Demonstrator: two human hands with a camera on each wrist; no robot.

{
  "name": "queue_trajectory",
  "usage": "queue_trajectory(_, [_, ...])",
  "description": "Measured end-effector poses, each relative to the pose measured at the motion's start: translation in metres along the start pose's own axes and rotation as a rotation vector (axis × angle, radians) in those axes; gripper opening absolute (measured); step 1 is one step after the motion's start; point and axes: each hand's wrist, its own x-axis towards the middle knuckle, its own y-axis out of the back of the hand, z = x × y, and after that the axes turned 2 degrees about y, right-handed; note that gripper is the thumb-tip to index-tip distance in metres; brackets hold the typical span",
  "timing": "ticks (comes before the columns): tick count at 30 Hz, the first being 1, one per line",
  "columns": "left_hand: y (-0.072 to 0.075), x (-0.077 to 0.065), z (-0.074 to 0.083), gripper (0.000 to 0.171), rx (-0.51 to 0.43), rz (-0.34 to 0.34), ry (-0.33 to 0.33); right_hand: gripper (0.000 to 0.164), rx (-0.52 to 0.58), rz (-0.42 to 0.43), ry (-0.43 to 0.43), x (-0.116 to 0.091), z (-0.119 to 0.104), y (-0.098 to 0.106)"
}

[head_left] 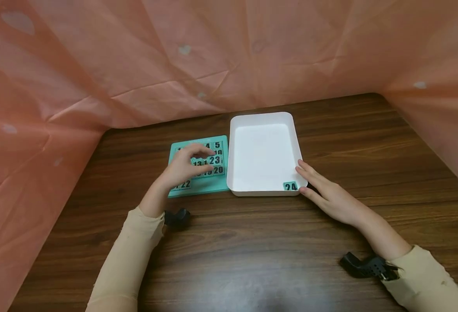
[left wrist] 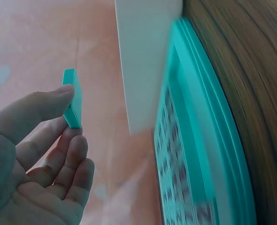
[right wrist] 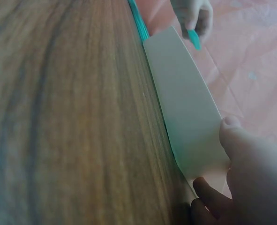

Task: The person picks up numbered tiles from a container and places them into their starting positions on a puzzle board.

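Note:
My left hand [head_left: 186,167] pinches a small teal number tile [left wrist: 73,98] marked 23 between thumb and fingers, raised above the teal number board [head_left: 203,186]. The board holds rows of numbered tiles, partly hidden by this hand. Directly right of the board is a white tray [head_left: 261,151], with a tile marked 24 [head_left: 290,186] lying in its near right corner. My right hand [head_left: 330,197] rests at that same corner, its fairly straight fingers and thumb touching the tray's rim and side.
Brown wood-grain table [head_left: 267,242] lies under everything. A pink cloth [head_left: 213,65] hangs behind the table and along its sides. Black wrist-worn devices [head_left: 363,265] stick out from both sleeves just above the tabletop.

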Motion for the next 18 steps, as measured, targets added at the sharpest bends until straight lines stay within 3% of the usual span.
queue_trajectory(8, [0.019,-0.024,-0.02,0.035,0.069,0.026,0.086,0.057,-0.003,0.005,-0.002,-0.001,0.003,0.001])
queue_trajectory(18, [0.016,-0.037,-0.035,0.034,0.077,-0.031,0.14,0.058,0.003,0.003,0.0,-0.002,0.003,0.003])
